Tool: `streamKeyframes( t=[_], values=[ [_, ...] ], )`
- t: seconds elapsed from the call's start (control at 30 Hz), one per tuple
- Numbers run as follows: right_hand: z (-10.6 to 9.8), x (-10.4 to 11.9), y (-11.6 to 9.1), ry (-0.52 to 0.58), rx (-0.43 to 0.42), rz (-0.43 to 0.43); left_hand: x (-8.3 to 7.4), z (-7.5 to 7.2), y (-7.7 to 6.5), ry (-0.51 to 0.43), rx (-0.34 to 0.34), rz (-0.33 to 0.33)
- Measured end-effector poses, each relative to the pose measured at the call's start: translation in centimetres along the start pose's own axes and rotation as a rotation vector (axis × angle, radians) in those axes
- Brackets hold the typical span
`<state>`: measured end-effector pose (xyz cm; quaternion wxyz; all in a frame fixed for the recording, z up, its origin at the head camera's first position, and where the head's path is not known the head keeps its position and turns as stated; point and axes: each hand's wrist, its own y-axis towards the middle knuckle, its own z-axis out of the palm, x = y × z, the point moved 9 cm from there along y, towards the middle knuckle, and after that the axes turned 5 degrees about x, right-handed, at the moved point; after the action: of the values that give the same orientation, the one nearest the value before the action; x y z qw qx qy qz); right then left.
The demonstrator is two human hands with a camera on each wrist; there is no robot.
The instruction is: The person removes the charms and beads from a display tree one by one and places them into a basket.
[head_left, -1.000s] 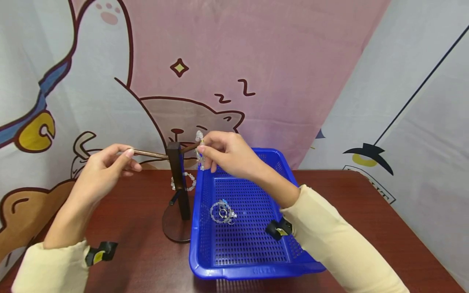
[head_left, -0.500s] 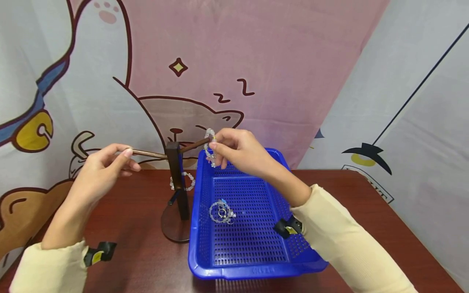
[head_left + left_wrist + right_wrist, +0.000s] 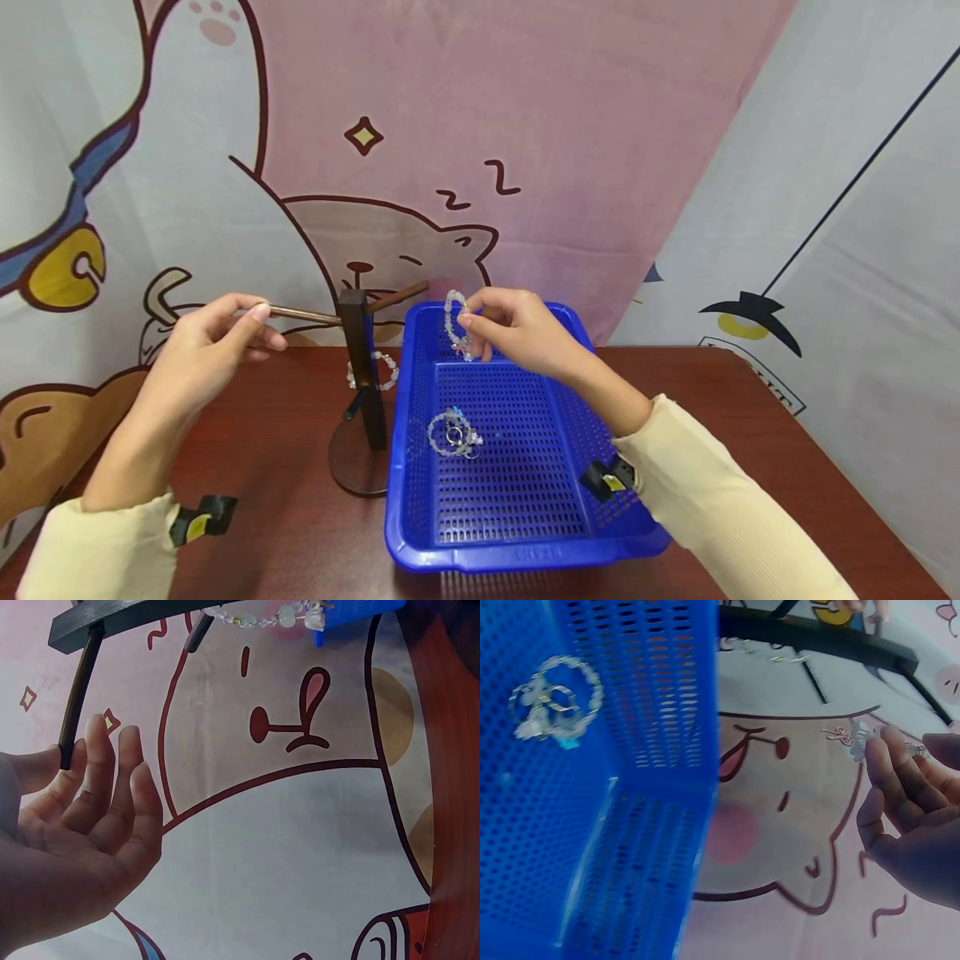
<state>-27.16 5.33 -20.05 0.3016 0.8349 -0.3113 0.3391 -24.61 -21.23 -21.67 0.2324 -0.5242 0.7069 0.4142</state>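
Note:
My left hand (image 3: 217,342) pinches the end of a thin brown peg (image 3: 303,315) that sticks out left from the dark upright post (image 3: 365,367) of a stand. In the right hand (image 3: 517,329) a clear beaded bracelet (image 3: 452,321) hangs between thumb and fingers, over the far left part of a blue basket (image 3: 397,467). The stand's upper right peg (image 3: 401,296) is bare, its tip left of the held bracelet and apart from it. Lower on the stand hangs another beaded bracelet (image 3: 388,372), partly hidden by the post.
Inside the basket lie a pale beaded bracelet (image 3: 442,450) and some small rings with charms, close together. The stand's round base (image 3: 352,458) rests on the reddish-brown table (image 3: 262,500), left of the basket. A printed cloth (image 3: 585,125) hangs behind.
My right hand has drawn the bracelet rightward off the upper right peg's tip, then a little down. The left hand keeps its pinch on the left peg.

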Motion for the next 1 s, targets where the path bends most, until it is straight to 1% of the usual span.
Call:
streamKeyframes(
  t=[0.23,0.4,0.47,0.7,0.87,1.0],
  values=[
    [0.4,-3.1,-1.2,-0.038,0.015,0.051,0.0,0.0,-0.1,0.000,0.000,0.002],
    [1.1,-4.8,-1.7,-0.034,0.033,0.072,0.0,0.0,-0.1,-0.001,-0.001,-0.002],
    [1.6,-5.6,-2.0,-0.025,0.048,0.086,0.0,0.0,-0.1,-0.006,0.001,-0.002],
    [3.1,-8.7,-2.6,-0.066,0.109,0.160,0.2,0.1,-0.1,-0.016,0.009,-0.010],
    [3.7,-10.1,-3.0,-0.081,0.138,0.205,0.2,0.1,0.0,-0.021,0.011,-0.012],
    [4.1,-10.7,-3.2,-0.069,0.172,0.224,0.1,0.1,0.0,-0.029,0.012,-0.012]
  ],
)
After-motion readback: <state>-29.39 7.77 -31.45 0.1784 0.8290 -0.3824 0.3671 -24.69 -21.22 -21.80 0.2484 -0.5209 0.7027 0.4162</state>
